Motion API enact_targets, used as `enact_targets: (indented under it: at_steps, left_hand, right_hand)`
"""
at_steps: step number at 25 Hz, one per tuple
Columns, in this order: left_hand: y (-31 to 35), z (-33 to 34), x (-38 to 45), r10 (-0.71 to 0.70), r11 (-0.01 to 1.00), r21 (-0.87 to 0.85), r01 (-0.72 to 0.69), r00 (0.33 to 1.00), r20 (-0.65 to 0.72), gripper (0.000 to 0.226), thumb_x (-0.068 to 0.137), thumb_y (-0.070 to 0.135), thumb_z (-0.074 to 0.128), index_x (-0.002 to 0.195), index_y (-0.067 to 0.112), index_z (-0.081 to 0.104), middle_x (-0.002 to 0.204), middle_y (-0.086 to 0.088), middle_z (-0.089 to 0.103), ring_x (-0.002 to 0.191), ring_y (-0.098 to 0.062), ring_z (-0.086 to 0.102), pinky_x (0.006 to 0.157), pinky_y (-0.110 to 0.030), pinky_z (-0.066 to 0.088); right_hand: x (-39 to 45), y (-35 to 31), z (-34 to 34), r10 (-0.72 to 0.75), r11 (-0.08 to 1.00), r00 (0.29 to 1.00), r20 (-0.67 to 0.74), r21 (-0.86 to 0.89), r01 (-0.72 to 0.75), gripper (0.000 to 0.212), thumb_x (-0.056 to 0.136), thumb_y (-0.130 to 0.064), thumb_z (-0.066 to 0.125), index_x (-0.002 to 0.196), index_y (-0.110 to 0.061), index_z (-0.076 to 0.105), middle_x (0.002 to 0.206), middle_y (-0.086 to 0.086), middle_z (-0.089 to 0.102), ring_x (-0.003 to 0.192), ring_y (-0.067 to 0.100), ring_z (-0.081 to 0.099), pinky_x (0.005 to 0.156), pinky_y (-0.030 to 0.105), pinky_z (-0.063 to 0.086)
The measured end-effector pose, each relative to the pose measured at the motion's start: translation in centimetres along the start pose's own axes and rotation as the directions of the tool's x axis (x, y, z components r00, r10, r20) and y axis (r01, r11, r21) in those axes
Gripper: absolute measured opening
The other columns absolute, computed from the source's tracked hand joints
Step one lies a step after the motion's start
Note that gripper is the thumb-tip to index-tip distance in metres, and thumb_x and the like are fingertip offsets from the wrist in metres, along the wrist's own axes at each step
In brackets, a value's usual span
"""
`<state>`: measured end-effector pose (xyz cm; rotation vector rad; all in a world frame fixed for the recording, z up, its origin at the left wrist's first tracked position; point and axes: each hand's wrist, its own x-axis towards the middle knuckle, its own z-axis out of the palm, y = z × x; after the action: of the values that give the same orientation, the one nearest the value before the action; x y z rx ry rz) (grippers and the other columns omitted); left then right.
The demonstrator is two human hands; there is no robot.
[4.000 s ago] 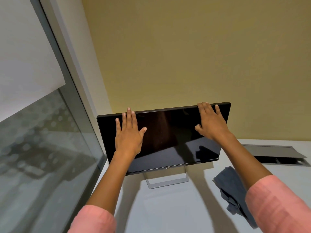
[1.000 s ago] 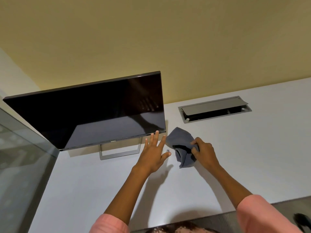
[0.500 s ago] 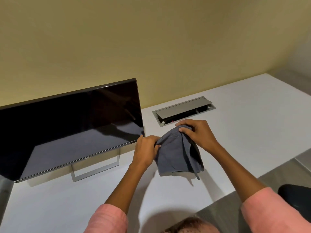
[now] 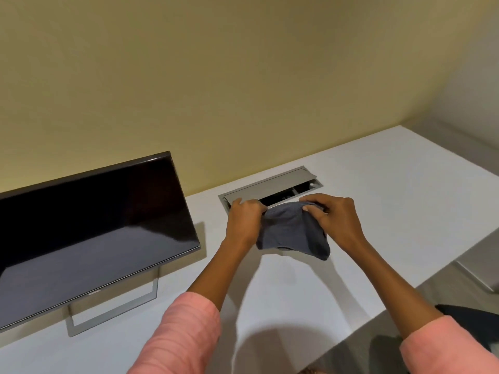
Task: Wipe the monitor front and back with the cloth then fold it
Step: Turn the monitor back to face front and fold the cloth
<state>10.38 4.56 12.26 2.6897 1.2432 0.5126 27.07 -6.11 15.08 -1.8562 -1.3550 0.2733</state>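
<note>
Both hands, left hand (image 4: 244, 220) & right hand (image 4: 333, 220), hold the cloth (image 4: 293, 230) up at frame centre, above the white desk (image 4: 378, 211); bare desk lies below them & to the right, out to the desk edge at lower right. At left the monitor (image 4: 89, 233) on its stand (image 4: 113, 306) blocks passage, w/ a strip of bare desk between its right edge & the left forearm. Just behind the hands sits the desk's open cable hatch (image 4: 272, 188), then the wall (image 4: 243, 76).

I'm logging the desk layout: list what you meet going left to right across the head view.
monitor → left hand → grey cloth, held up between both hands → right hand. The cable hatch in the white desk lies behind the hands, so it has no clear place in the order.
</note>
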Motion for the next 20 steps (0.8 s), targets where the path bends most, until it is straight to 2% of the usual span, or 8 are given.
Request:
enact_targets:
  at_steps: [3,6,8,10,12,14,17,20]
  left_hand:
    - [-0.3,2.5,1.3,0.010,0.999,-0.040,-0.010,1.000,0.019,0.030,0.075,-0.008,0.054,0.083,0.014,0.073,0.078,-0.004,0.069,0.076,-0.026,0.061,0.093,-0.034,0.041]
    - [-2.0,5.5,-0.7,-0.010,1.000,-0.016,0.012,0.992,0.126,0.031,0.074,-0.009,0.058,0.083,0.016,0.074,0.082,-0.005,0.071,0.084,-0.027,0.063,0.092,-0.038,0.048]
    - [-3.1,7.1,-2.8,-0.042,0.999,0.019,0.039,0.971,0.237,0.038,0.080,-0.008,0.053,0.097,0.018,0.074,0.092,-0.006,0.071,0.091,-0.027,0.062,0.109,-0.036,0.034]
    - [-3.8,7.6,-4.7,-0.096,0.991,0.120,0.054,0.920,0.379,0.043,0.086,-0.003,0.047,0.110,0.025,0.069,0.106,-0.002,0.067,0.103,-0.022,0.056,0.116,-0.033,0.017]
    - [-4.1,7.6,-5.8,-0.157,0.973,0.222,0.062,0.882,0.445,0.040,0.089,0.002,0.043,0.113,0.025,0.066,0.116,0.000,0.062,0.117,-0.020,0.047,0.118,-0.034,0.008]
    - [-4.3,7.6,-6.9,-0.211,0.951,0.302,0.070,0.859,0.466,0.037,0.093,0.005,0.044,0.122,0.021,0.060,0.131,-0.004,0.053,0.129,-0.023,0.038,0.119,-0.037,0.007]
    - [-4.1,7.8,-8.2,-0.251,0.945,0.305,0.123,0.868,0.429,0.048,0.095,0.007,0.046,0.142,0.012,0.038,0.152,-0.008,0.029,0.141,-0.028,0.021,0.117,-0.035,0.006]
    - [-3.4,8.9,-9.1,-0.252,0.967,0.158,0.201,0.857,0.449,0.058,0.098,0.013,0.042,0.150,0.012,0.015,0.158,-0.007,0.008,0.145,-0.025,0.008,0.117,-0.031,0.005]
  right_hand:
    - [-0.6,1.1,-0.2,-0.102,0.995,0.992,0.075,0.012,0.102,0.018,0.084,-0.010,0.067,0.101,-0.011,0.074,0.086,-0.001,0.074,0.080,0.008,0.067,0.073,0.006,0.045]
    - [-2.8,2.8,2.6,-0.160,0.985,0.931,0.327,-0.004,0.171,0.019,0.086,-0.014,0.066,0.103,-0.013,0.074,0.091,-0.012,0.069,0.077,-0.007,0.063,0.080,0.004,0.042]
    - [-4.8,4.0,5.4,-0.123,0.989,0.877,0.465,-0.016,0.147,0.020,0.088,-0.017,0.059,0.102,-0.017,0.074,0.086,0.001,0.074,0.079,0.007,0.064,0.086,0.018,0.046]
    - [-6.7,4.8,8.5,-0.199,0.975,0.840,0.505,0.019,0.219,0.021,0.087,-0.017,0.054,0.094,-0.016,0.074,0.075,0.001,0.071,0.064,0.015,0.060,0.072,0.028,0.052]
    - [-7.9,4.4,10.5,-0.212,0.971,0.725,0.656,0.058,0.231,0.016,0.090,-0.022,0.054,0.083,-0.021,0.067,0.069,-0.004,0.061,0.062,0.014,0.053,0.069,0.036,0.052]
    - [-8.2,4.6,11.8,-0.149,0.982,0.568,0.809,0.052,0.182,0.012,0.093,-0.032,0.053,0.085,-0.029,0.063,0.082,-0.001,0.062,0.075,0.010,0.053,0.082,0.034,0.050]
    - [-8.2,6.8,13.3,-0.111,0.983,0.593,0.797,0.001,0.183,0.047,0.094,-0.046,0.038,0.109,-0.011,0.066,0.108,0.009,0.069,0.096,0.021,0.064,0.094,0.032,0.048]
    - [-7.0,9.1,13.8,-0.156,0.937,0.655,0.739,-0.099,0.335,0.040,0.094,-0.029,0.048,0.125,-0.005,0.058,0.135,0.019,0.053,0.123,0.033,0.052,0.104,0.036,0.040]
